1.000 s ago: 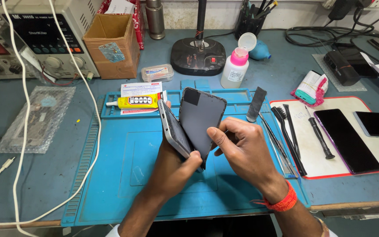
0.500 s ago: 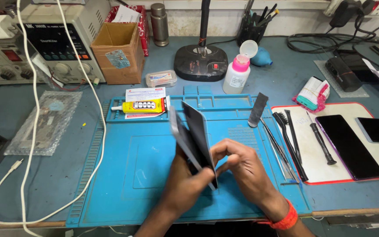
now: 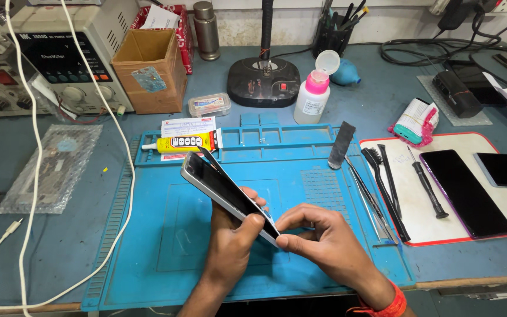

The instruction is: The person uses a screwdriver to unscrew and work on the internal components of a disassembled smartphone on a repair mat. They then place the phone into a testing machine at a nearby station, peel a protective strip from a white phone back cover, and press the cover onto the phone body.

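My left hand [image 3: 234,238] grips a silver-framed smartphone [image 3: 221,186] by its lower end, tilted up over the blue work mat [image 3: 165,235]. The phone's dark screen panel is lifted apart from the frame along the upper edge. My right hand [image 3: 318,235] pinches the phone's lower corner with thumb and fingers; whether a small tool sits between them is hidden. An orange band circles my right wrist.
A yellow glue tube [image 3: 183,142] lies at the mat's back edge. Brushes and a screwdriver [image 3: 426,188] rest on a white mat [image 3: 400,194] at right, beside two dark phones [image 3: 465,191]. A pink-capped bottle [image 3: 312,97], cardboard box [image 3: 148,70], power supply [image 3: 60,53] and white cable [image 3: 33,170] sit behind and left.
The phone has swung from nearly upright to a low tilt pointing left. Both hands have dropped closer to the mat, and my right hand now pinches the lower corner.
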The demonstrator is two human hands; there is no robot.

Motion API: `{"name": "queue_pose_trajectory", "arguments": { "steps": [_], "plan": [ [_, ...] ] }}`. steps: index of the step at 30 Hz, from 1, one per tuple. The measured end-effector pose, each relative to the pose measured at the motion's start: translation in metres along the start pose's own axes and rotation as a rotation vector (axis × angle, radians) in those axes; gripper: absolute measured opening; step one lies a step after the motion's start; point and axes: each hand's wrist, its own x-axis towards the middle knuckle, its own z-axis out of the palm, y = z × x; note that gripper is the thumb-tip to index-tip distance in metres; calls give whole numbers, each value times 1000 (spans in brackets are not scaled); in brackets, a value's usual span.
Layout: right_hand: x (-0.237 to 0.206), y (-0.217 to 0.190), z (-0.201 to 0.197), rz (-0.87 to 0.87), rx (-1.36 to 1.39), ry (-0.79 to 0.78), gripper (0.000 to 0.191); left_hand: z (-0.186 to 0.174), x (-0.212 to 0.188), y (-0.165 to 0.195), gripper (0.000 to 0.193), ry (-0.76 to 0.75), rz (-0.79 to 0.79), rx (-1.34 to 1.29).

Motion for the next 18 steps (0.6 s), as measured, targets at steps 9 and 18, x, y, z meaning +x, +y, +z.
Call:
{"name": "queue_pose_trajectory", "arguments": {
  "steps": [9, 18],
  "plan": [
    [-11, -5, 8, -198, -194, 134, 13, 5, -2, 5, 47, 30, -1, 27],
    [-15, -3, 14, -518, -428, 245, 12, 6, -6, 10, 50, 36, -22, 75]
  ]
}}
